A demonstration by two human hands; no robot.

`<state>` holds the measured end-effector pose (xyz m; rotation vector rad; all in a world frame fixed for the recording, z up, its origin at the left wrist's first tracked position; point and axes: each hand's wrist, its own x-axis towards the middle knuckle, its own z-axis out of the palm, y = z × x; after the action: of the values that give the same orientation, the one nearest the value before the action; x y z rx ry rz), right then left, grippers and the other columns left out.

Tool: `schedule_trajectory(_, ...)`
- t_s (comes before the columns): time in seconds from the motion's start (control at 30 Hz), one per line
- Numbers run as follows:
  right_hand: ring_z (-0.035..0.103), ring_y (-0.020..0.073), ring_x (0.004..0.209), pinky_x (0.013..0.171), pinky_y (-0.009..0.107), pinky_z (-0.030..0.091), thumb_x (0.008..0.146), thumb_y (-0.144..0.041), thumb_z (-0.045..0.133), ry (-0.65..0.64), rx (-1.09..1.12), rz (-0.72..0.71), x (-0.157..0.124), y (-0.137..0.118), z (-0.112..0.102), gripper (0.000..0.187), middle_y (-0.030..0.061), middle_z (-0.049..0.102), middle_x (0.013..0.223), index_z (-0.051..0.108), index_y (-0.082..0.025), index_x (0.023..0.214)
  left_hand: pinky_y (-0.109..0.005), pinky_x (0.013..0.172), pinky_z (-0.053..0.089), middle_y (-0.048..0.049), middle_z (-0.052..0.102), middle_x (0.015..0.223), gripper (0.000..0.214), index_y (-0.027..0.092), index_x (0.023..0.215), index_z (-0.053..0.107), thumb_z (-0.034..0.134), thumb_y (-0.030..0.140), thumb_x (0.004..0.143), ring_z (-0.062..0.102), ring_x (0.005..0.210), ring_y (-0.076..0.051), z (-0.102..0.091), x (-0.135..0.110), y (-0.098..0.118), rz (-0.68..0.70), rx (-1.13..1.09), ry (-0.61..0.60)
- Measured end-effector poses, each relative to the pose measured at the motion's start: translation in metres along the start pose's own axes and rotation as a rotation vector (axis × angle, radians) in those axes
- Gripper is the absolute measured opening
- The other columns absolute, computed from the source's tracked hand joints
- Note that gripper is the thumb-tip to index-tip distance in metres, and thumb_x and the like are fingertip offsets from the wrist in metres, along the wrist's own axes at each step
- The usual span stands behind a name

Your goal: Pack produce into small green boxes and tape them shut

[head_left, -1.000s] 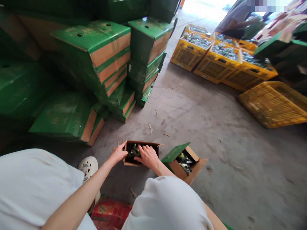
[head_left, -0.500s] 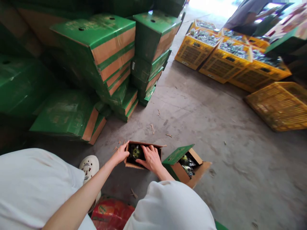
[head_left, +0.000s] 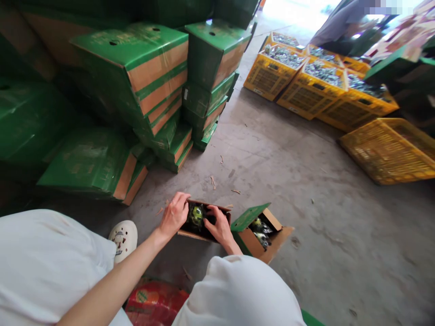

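Note:
A small open cardboard box [head_left: 190,234] sits on the concrete floor between my knees, with wrapped green-yellow fruit [head_left: 196,213] inside. My left hand [head_left: 174,214] curls over the box's left end, fingers bent on its rim. My right hand [head_left: 219,225] grips the box's right end, fingers hooked over the edge into the box. A second small box [head_left: 268,242] with a green flap lies open just to the right, holding more wrapped fruit.
Stacked green-and-brown cartons [head_left: 149,77] fill the left and back. Yellow plastic crates [head_left: 306,88] of wrapped fruit stand at back right, another yellow crate [head_left: 387,151] nearer. A person [head_left: 343,27] bends behind them. A red bag [head_left: 152,301] and my white shoe [head_left: 123,236] are near.
Both hands shifted from resting on and in the box to gripping its two ends; the left hand closed over the left rim, the right moved to the right edge.

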<state>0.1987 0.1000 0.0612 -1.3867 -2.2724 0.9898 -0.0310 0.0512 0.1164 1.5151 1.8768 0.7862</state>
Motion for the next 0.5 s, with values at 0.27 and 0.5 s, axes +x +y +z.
schedule_trajectory(0.27,0.07,0.0269,0.113,0.104,0.043,0.055,0.089,-0.012,0.053,0.134,0.011,-0.015,0.002,0.007,0.0,0.043,0.0095,0.079,0.12,0.076,-0.022,0.124,-0.047,0.108,0.052,-0.0285,0.066,0.139,0.044,0.007,0.126,0.071,0.043,0.0,0.093,0.069,0.125,-0.037,0.037,-0.006,0.008,-0.162,0.389,-0.431)
schedule_trajectory(0.5,0.074,0.0232,0.107,0.103,0.036,0.057,0.09,-0.013,0.048,0.284,0.185,0.02,0.001,0.013,-0.006,0.044,0.0083,0.08,0.114,0.081,-0.022,0.118,-0.056,0.113,0.05,-0.0308,0.072,0.125,0.049,0.008,0.135,0.072,0.065,0.01,0.086,0.051,0.143,-0.047,0.071,0.026,0.002,-0.075,0.413,-0.518)
